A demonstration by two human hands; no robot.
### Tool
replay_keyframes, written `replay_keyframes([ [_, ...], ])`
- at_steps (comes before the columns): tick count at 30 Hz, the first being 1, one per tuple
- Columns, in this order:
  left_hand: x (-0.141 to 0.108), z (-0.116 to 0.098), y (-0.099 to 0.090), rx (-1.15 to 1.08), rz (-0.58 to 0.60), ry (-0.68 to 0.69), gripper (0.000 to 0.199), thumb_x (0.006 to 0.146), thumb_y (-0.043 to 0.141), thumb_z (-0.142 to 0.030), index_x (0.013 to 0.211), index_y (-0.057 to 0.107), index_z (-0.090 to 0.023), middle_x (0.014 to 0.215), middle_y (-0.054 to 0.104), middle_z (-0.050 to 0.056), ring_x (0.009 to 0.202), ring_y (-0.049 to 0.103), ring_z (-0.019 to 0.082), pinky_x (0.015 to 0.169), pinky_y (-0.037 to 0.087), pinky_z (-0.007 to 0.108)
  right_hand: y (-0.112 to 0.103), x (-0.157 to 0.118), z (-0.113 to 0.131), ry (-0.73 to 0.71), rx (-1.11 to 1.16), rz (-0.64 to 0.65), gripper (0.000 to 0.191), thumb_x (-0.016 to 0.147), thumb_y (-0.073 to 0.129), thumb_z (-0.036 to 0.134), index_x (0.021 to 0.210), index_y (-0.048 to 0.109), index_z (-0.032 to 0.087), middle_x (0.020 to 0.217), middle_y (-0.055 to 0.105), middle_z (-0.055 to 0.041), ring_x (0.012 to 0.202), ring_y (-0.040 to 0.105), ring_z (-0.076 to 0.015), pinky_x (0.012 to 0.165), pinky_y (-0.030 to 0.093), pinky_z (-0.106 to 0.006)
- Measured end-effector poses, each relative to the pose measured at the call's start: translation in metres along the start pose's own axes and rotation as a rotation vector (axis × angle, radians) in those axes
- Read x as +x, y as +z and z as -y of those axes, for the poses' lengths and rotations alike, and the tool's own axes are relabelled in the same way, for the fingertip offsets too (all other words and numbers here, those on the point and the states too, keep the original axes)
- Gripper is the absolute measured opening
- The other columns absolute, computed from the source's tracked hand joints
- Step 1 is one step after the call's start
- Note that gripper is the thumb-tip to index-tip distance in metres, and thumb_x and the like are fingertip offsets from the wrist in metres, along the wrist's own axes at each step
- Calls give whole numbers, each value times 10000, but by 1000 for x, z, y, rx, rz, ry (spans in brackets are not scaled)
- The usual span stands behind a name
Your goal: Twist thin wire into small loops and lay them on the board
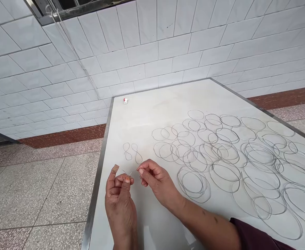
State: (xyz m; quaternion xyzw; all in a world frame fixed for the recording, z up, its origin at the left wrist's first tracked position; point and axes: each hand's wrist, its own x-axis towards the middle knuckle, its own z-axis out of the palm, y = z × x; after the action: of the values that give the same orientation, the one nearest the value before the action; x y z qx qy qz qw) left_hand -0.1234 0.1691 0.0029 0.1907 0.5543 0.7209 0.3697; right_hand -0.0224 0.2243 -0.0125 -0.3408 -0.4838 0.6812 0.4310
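Observation:
My left hand (121,192) pinches a thin wire (120,170) between thumb and fingers. One loop of that wire runs round the raised index finger, which has a tan wrap at its tip. My right hand (154,177) grips the other part of the same wire between thumb and forefinger, just right of the left thumb. Beyond the hands, two wire figure-eights (127,151) lie side by side on the white table (152,104). Many round wire loops (194,180) spread over the table to the right, several overlapping.
A small white and red object (125,101) lies near the table's far left corner. The table has a grey metal edge (100,166) on its left. Behind it stands a white tiled wall (142,55) with a hanging cord (75,53). Speckled floor (56,187) shows at left.

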Motion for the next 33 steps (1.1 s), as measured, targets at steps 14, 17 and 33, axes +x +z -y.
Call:
replay_keyframes([
  [14,8,-1,-11,177,86,-67,621,771,745,-325,1350,542,-227,780,600,-29,774,593,131,941,457,348,-16,6,3,-488,-523,88,233,937,514,210,1069,679,309,1085,550,-66,992,568,-204,852,523,-381],
  [17,8,-3,-9,179,103,-85,622,751,756,-324,1332,559,-219,775,608,-25,771,586,134,929,465,348,-15,7,2,-500,-614,76,214,912,566,198,1068,675,296,1068,570,-74,1000,564,-220,827,531,-385],
  [33,6,-9,-5,190,146,-96,573,713,783,-340,1254,622,-244,739,614,-40,754,603,128,916,482,328,-11,8,-6,-443,-614,5,110,854,618,124,807,625,223,793,597,-14,729,579,-148,639,511,-266],
])
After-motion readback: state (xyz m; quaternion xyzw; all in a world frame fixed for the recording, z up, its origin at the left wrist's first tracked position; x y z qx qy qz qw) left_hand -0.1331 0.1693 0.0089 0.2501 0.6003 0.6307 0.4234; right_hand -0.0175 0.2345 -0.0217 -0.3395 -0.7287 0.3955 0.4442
